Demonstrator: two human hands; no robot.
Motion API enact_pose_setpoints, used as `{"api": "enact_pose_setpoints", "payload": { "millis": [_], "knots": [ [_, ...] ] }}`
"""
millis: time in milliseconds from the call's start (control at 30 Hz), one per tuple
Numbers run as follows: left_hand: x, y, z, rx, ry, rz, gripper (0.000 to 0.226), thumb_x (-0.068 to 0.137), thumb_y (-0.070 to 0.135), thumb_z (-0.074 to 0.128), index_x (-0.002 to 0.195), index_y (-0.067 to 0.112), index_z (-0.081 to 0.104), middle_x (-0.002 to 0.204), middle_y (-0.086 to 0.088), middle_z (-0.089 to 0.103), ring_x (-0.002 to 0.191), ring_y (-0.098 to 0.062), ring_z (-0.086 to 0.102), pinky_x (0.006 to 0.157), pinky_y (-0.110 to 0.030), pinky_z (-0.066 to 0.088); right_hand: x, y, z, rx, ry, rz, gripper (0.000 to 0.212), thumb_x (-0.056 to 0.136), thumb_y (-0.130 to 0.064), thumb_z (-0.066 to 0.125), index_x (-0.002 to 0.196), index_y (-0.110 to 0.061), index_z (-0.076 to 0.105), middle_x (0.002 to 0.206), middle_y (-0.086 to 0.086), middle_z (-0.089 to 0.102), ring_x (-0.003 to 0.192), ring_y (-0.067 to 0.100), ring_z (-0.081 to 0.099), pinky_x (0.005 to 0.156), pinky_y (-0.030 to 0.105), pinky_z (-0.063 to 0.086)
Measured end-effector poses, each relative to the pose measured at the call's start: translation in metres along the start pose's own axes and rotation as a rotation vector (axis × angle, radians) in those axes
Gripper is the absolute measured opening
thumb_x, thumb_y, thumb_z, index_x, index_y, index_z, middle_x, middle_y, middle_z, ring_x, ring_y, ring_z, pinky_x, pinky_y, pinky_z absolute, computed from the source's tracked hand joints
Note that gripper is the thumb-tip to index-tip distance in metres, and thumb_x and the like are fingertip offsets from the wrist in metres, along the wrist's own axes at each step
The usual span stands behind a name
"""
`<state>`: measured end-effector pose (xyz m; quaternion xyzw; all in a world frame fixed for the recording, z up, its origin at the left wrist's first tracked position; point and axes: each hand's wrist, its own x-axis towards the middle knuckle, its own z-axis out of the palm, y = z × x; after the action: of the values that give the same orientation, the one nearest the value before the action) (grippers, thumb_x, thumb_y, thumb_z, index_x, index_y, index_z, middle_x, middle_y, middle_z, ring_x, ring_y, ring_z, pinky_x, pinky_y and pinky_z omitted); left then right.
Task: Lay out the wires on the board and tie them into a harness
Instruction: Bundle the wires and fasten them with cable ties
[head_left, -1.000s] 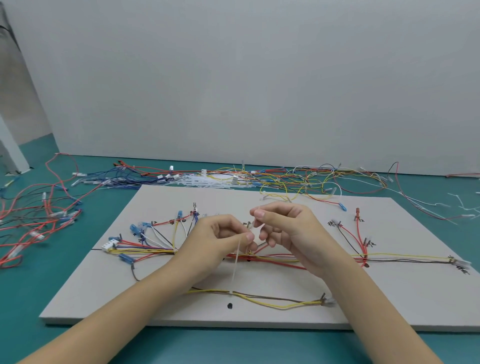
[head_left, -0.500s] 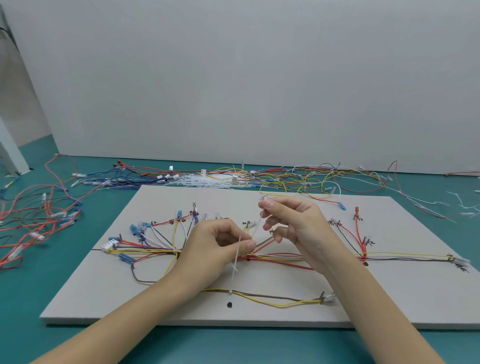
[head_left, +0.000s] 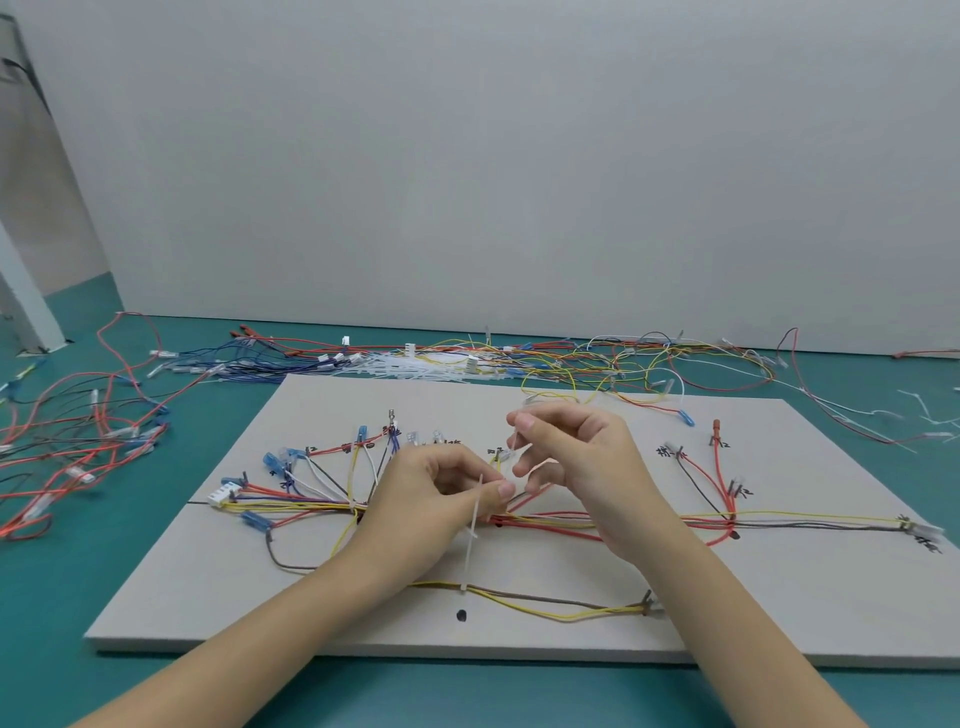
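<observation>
Between our two hands, over the middle of the pale board (head_left: 779, 597), a thin white cable tie (head_left: 513, 453) runs up from the wire bundle (head_left: 561, 519) that lies across the board. Our right hand (head_left: 582, 462) pinches the upper end of that tie between thumb and forefinger, the other fingers loosely curled below. Our left hand (head_left: 441, 493) sits just beside it, its thumb and forefinger pressed together on a second white cable tie (head_left: 471, 540), which hangs down from the pinch and reaches the brown and yellow wires (head_left: 545, 605) running along the near part of the board. The two hands are close but not touching. Left of our left hand the harness fans out into red, yellow, white and blue branches ending in blue terminals (head_left: 270, 460) and a white connector (head_left: 224, 492). Right of our right hand, red wires (head_left: 719, 483) rise from the trunk toward handwritten marks, and a long yellow and dark run stretches out to a tied end (head_left: 906, 525) near the board's far right edge. Beyond both hands, past the board's back edge, loose wires (head_left: 597, 358) and a heap of spare white ties (head_left: 410, 366) lie on the teal table (head_left: 62, 597), with more red wires (head_left: 67, 452) spread well off to the left.
</observation>
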<state>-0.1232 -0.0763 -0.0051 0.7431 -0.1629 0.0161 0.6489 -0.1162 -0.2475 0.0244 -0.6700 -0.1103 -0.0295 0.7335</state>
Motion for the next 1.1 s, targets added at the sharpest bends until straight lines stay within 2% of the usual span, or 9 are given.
{"api": "enact_pose_setpoints", "payload": {
  "millis": [200,267,333,433,500,600,700,933,1100],
  "knots": [
    [0.003,-0.004,-0.001,-0.004,0.041,-0.013,0.007,0.077,0.011,0.080,0.074,0.012,0.074,0.065,-0.008,0.072,0.059,-0.013,0.065,0.065,-0.031,0.052,-0.002,0.003,-0.002,-0.120,-0.128,0.090,0.003,0.085,-0.002,0.069,0.084,-0.003,0.072,0.077,0.013,0.071,0.065,0.023,0.068,0.055,0.028,0.056],
    [0.003,-0.002,-0.003,0.035,0.015,0.019,0.006,0.079,0.013,0.078,0.075,0.016,0.076,0.068,-0.004,0.073,0.062,-0.010,0.065,0.064,-0.025,0.052,-0.001,0.002,-0.003,-0.142,-0.114,0.071,0.003,0.085,0.000,0.069,0.083,-0.002,0.071,0.078,0.013,0.072,0.067,0.021,0.069,0.057,0.029,0.057],
    [0.006,0.000,-0.011,0.238,0.009,0.135,0.011,0.084,0.017,0.074,0.077,0.026,0.076,0.075,0.006,0.071,0.068,-0.002,0.063,0.063,-0.016,0.048,0.001,0.001,-0.006,-0.150,-0.041,0.011,0.007,0.085,0.002,0.067,0.082,-0.002,0.071,0.074,0.011,0.072,0.066,0.018,0.069,0.058,0.028,0.056],
    [0.011,0.001,-0.027,0.607,-0.021,0.266,0.019,0.089,0.017,0.065,0.089,0.034,0.073,0.090,0.015,0.060,0.090,0.000,0.050,0.079,-0.016,0.039,0.006,0.000,-0.011,-0.172,0.052,-0.044,0.014,0.083,0.008,0.066,0.079,-0.005,0.069,0.066,0.005,0.070,0.060,0.014,0.068,0.054,0.023,0.055],
    [0.011,-0.001,-0.032,0.727,-0.114,0.279,0.022,0.091,0.017,0.060,0.095,0.034,0.073,0.098,0.017,0.055,0.096,0.002,0.040,0.088,-0.019,0.030,0.006,0.003,-0.011,-0.222,0.056,-0.054,0.016,0.081,0.009,0.068,0.078,-0.007,0.070,0.064,0.005,0.069,0.060,0.015,0.068,0.053,0.023,0.054],
    [0.009,-0.005,-0.029,0.854,-0.234,0.301,0.019,0.094,0.026,0.055,0.099,0.035,0.071,0.105,0.019,0.048,0.105,-0.005,0.035,0.092,-0.017,0.028,0.006,0.006,-0.007,-0.281,0.043,-0.077,0.022,0.080,0.010,0.069,0.076,-0.011,0.070,0.067,0.003,0.069,0.062,0.015,0.068,0.053,0.023,0.053],
    [0.007,-0.006,-0.027,0.881,-0.252,0.299,0.016,0.095,0.030,0.053,0.102,0.037,0.066,0.109,0.021,0.043,0.108,-0.004,0.034,0.094,-0.019,0.032,0.006,0.009,-0.003,-0.294,0.023,-0.102,0.024,0.078,0.012,0.069,0.075,-0.013,0.070,0.071,0.002,0.069,0.063,0.015,0.068,0.054,0.022,0.053],
    [0.006,-0.003,-0.026,0.979,-0.341,0.233,0.028,0.092,0.023,0.040,0.109,0.040,0.053,0.117,0.016,0.038,0.110,-0.009,0.033,0.098,-0.029,0.034,0.007,0.014,-0.002,-0.315,0.004,-0.138,0.026,0.079,0.009,0.070,0.076,-0.016,0.070,0.070,0.000,0.069,0.065,0.018,0.069,0.058,0.022,0.052],
    [0.005,-0.005,-0.020,1.064,-0.326,0.244,0.022,0.089,0.031,0.038,0.107,0.041,0.044,0.119,0.014,0.037,0.109,-0.014,0.033,0.097,-0.033,0.035,0.008,0.021,-0.001,-0.383,-0.021,-0.143,0.024,0.079,0.005,0.071,0.076,-0.018,0.071,0.071,0.000,0.070,0.067,0.023,0.069,0.064,0.033,0.058]
  ]
}}
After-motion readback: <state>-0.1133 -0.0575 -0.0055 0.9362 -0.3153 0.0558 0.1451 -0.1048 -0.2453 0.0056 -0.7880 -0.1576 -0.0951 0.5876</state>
